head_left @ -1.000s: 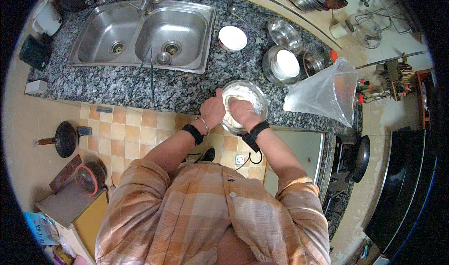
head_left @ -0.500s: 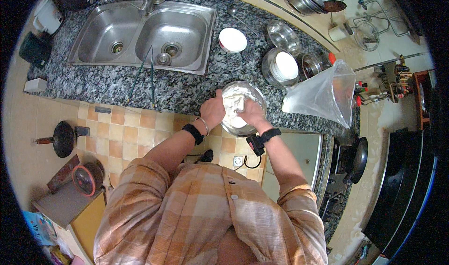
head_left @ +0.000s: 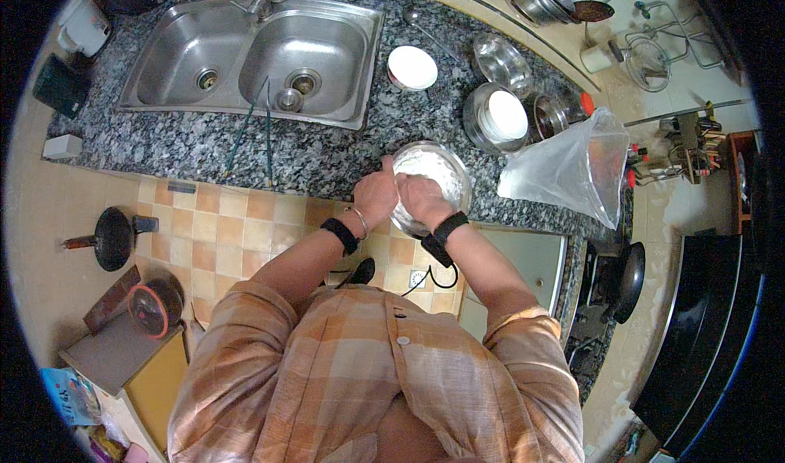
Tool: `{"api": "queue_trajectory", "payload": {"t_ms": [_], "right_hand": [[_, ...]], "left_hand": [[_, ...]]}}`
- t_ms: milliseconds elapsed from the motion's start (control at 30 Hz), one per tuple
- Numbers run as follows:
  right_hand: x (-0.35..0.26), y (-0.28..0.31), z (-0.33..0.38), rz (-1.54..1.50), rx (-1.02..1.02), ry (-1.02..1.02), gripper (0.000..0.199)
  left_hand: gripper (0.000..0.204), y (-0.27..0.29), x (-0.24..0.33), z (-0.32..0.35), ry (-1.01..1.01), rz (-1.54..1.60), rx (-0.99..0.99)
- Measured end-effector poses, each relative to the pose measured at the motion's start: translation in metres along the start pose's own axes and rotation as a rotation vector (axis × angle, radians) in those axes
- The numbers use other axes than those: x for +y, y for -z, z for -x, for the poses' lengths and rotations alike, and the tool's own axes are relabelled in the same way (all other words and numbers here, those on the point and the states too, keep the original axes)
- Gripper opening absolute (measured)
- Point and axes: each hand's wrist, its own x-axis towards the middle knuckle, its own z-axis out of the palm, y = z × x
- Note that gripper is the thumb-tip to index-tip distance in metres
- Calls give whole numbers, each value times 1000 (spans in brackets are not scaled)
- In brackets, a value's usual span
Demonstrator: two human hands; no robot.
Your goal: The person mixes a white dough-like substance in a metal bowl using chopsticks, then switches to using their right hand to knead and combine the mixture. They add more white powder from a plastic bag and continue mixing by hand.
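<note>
A round metal bowl (head_left: 464, 186) stands at the counter's front edge, with white floury dough (head_left: 429, 162) inside it. My left hand (head_left: 375, 195) closes on the bowl's left rim, thumb up over the edge. Down in the bowl is my right hand (head_left: 422, 199), knuckles up and fingers curled into the dough near the left wall. Its fingertips are hidden by the hand itself. A dark strap circles each wrist.
Behind the bowl sits a white bowl (head_left: 412, 68); a double sink (head_left: 372, 62) lies left, chopsticks (head_left: 269, 136) across its front. To the right are a metal pot with white bowls (head_left: 500, 116), a metal basin (head_left: 502, 62) and a clear plastic bag (head_left: 564, 167).
My right hand has shifted left inside the bowl toward my left hand, turning knuckles up and curling its fingers. My left hand keeps its hold on the rim.
</note>
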Motion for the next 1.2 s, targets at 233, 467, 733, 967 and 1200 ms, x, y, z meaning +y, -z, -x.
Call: {"api": "queue_trajectory", "payload": {"t_ms": [233,467,733,967,1200], "right_hand": [[29,28,35,-137,49,-96,26],[45,29,10,-185,106,-222,62],[1,25,-7,6,-47,-84,48],[6,27,20,59,-111,-137,42],[38,36,54,117,-75,-14,58]], "left_hand": [[39,0,1,1,-1,-9,32],[42,-7,-4,-2,-21,-40,41],[52,-10,-9,-4,-89,-58,54],[43,-8,-4,0,-39,-39,50],[49,-14,-5,-2,-2,-29,55]]}}
